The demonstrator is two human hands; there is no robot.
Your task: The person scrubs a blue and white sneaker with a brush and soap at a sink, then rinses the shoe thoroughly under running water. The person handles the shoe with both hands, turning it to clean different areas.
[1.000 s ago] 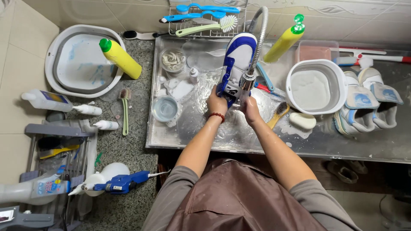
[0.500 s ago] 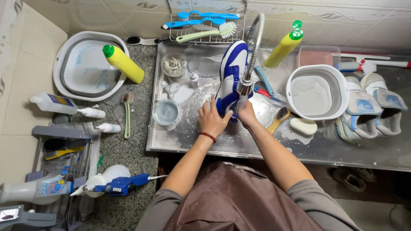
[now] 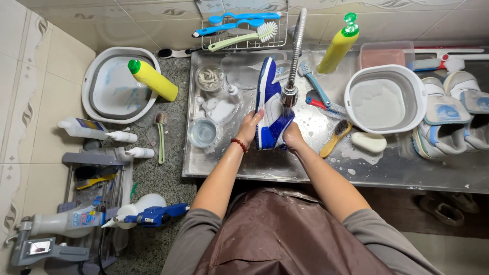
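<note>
A blue and white sneaker [image 3: 269,104] stands on edge in the steel sink [image 3: 244,165], under the head of a flexible metal faucet [image 3: 290,91]. My left hand [image 3: 250,128] grips the shoe's left side near the heel. My right hand [image 3: 293,137] holds its lower right side. A red bead bracelet [image 3: 239,145] circles my left wrist. Both forearms are wet.
A white basin [image 3: 385,98] with soapy water, a bar of soap [image 3: 369,142], a wooden brush [image 3: 335,137] and pale sneakers [image 3: 448,119] lie to the right. Yellow bottles [image 3: 152,80] [image 3: 338,47], a collapsible tub [image 3: 113,84], brushes in a wire rack [image 3: 244,30] and spray bottles [image 3: 147,214] stand left and behind.
The shoe has been brought lower and closer under the faucet head, and both hands have shifted along its heel end. The camera view has shifted slightly.
</note>
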